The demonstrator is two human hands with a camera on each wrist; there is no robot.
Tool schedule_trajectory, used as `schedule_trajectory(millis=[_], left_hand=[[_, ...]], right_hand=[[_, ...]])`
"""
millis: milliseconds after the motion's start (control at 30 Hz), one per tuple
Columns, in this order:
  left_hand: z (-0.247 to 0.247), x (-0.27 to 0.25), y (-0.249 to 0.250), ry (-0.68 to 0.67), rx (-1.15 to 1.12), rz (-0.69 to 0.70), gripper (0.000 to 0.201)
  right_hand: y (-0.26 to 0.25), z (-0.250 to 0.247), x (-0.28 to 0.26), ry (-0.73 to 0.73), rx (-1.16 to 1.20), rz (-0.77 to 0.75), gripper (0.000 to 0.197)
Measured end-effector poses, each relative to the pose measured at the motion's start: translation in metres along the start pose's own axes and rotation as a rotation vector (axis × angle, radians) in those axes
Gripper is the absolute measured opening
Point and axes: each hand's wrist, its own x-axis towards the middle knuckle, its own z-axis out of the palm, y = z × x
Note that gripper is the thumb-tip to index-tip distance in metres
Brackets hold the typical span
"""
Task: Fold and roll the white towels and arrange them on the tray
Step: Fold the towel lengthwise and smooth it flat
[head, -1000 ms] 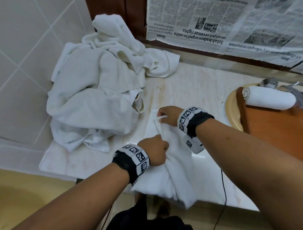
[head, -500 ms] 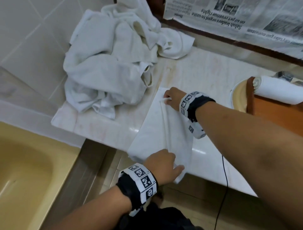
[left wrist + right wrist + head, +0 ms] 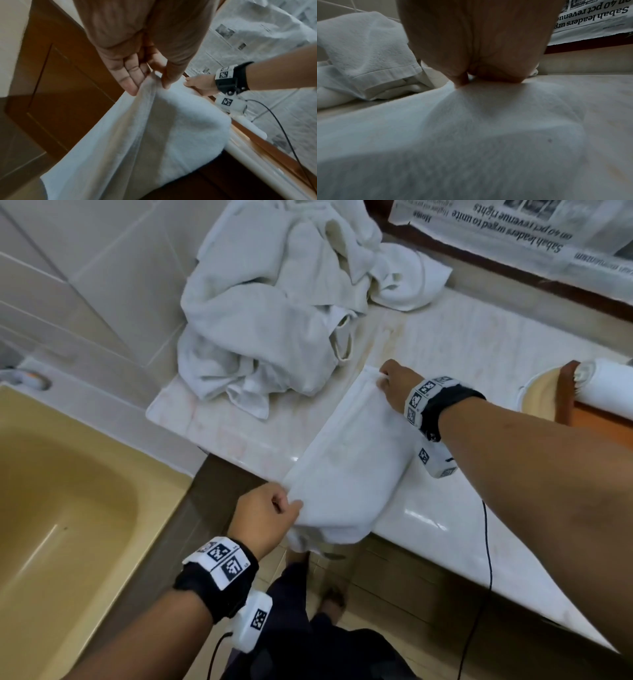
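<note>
The folded towel (image 3: 356,453) hangs over the counter (image 3: 455,518) edge; the left hand (image 3: 263,517) pinches its near end off the edge, and the right hand (image 3: 397,386) pinches the far end beside the towel pile (image 3: 267,313).

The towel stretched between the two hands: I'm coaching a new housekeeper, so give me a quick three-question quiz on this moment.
1. True or false: the near end of the folded towel lies wholly on the counter.
2. Which hand pinches the towel's far end? A) left hand B) right hand
3. How many rolled towels show on the tray?

Key: 1 false, it hangs past the edge; 2 B; 3 one in view.
</note>
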Motion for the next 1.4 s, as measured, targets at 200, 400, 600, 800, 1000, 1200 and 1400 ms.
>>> schedule_trajectory(millis=[200, 400, 600, 800, 1000, 1200, 1400], left_hand=[[-0.011, 0.02, 0.013, 0.048, -0.153, 0.049, 0.022], [-0.019, 0.046, 0.02, -0.021, 0.189, 0.174, 0.025], [-0.024, 0.052, 0.026, -0.27, 0.386, 0.273, 0.032], [-0.031, 0.059, 0.05, -0.475, 0.589, 0.317, 0.027], [-0.014, 0.073, 0.074, -0.35, 0.947, 0.651, 0.02], [0.011, 0.08, 0.101, -0.53, 1.049, 0.785, 0.053], [0.029, 0.087, 0.131, -0.676, 1.258, 0.671, 0.059]], right_hand=[[0.003, -0.002, 0.011, 0.013, 0.005, 0.015, 0.029], [-0.001, -0.006, 0.026, -0.049, -0.026, 0.048, 0.032], [-0.003, -0.005, 0.035, -0.074, -0.059, 0.033, 0.031], [-0.005, -0.004, 0.034, -0.1, -0.063, 0.057, 0.034], [-0.003, -0.004, 0.022, -0.074, 0.018, 0.048, 0.043], [0.027, -0.019, -0.016, 0.034, -0.203, 0.163, 0.053], [0.049, -0.034, -0.083, 0.155, -0.154, 0.295, 0.049]])
